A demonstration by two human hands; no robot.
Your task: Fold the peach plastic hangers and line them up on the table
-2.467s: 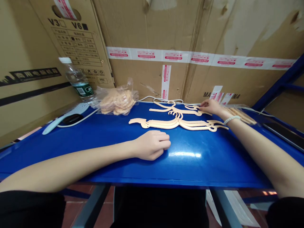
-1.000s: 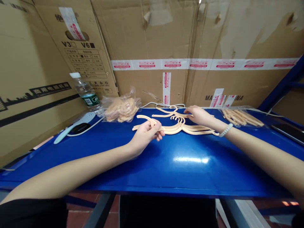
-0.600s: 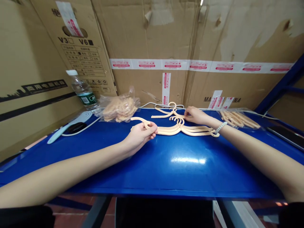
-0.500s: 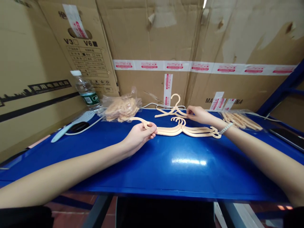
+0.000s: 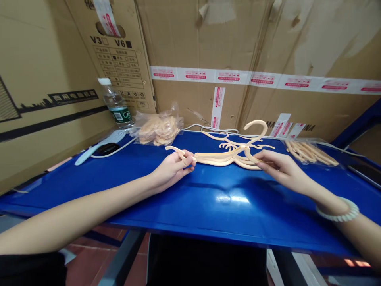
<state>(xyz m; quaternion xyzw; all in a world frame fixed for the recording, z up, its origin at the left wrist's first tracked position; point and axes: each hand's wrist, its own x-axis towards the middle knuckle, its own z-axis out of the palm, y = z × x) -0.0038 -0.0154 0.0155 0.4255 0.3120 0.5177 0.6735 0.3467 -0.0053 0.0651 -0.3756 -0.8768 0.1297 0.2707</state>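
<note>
My left hand [image 5: 174, 171] is closed on a curved peach-coloured hanger hook [image 5: 175, 149], pinched between thumb and fingers. My right hand [image 5: 282, 169] grips one arm of a peach plastic clothes hanger [image 5: 222, 153], whose big hook points up. This hanger's far arm reaches left, its tip close to my left fingertips; whether they touch I cannot tell. Beneath it lies a stack of matching hangers [image 5: 218, 162], their small hooks side by side, partly hidden by the raised one. Further back, more hanger parts [image 5: 213, 136] rest on the blue table [image 5: 190, 206].
A clear bag of peach pieces [image 5: 157, 129] and a water bottle [image 5: 117, 107] stand at back left, near a light-blue brush [image 5: 101, 147] and a black mouse-like object [image 5: 107, 149]. Bagged peach rods [image 5: 312, 153], a phone [image 5: 366, 176] and a white cable sit rightward. Cardboard walls [image 5: 190, 35] enclose the back.
My right hand has come nearer and to the right, bringing a hanger from the back over the stack. The left hand stays in nearly the same place with the hook.
</note>
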